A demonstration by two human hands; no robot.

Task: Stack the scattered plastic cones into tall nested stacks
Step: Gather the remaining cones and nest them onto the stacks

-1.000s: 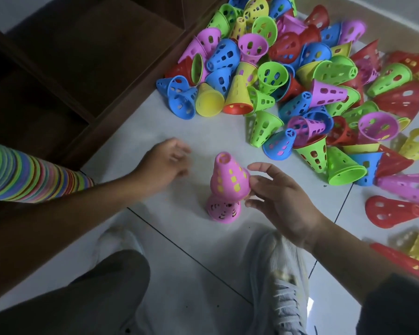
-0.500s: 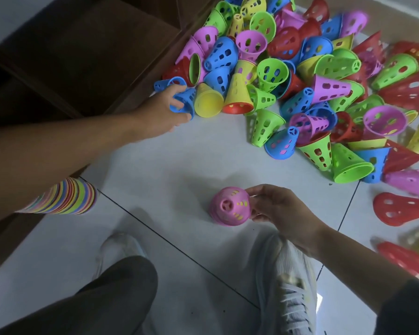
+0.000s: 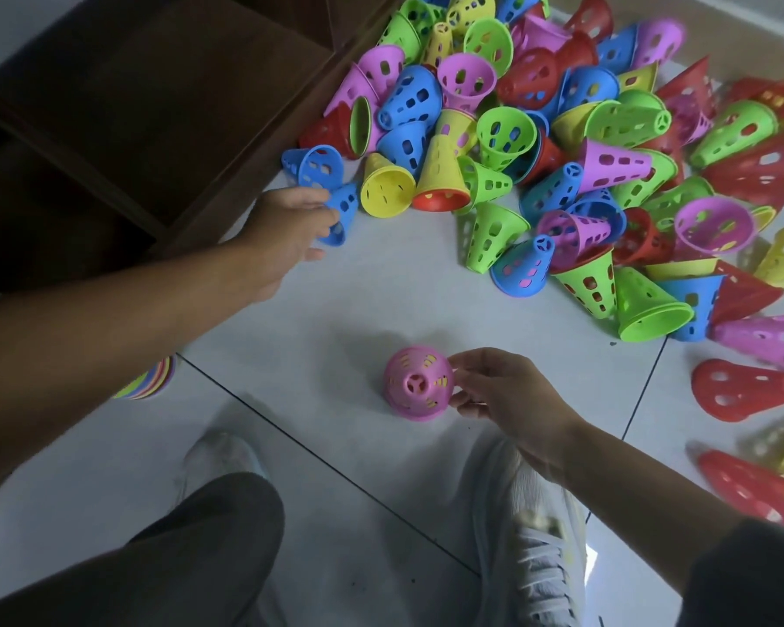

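Two grips are at work. My right hand (image 3: 508, 400) pinches the side of the pink stack (image 3: 418, 383), which stands low centre on the floor tiles (image 3: 290, 346). My left hand (image 3: 290, 224), upper left of centre, curls round a blue cone (image 3: 342, 210) at the edge of the pile (image 3: 562, 142). Pulling the blue cone out could topple its neighbours, such as the yellow cone (image 3: 386, 186) beside it, and a tilted pink stack could jam the nesting.

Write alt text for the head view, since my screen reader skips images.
A person's right hand steadies an upright pink perforated plastic cone stack on the pale tiled floor, while the left hand grasps a blue perforated plastic cone at the edge of a multicoloured cone pile.
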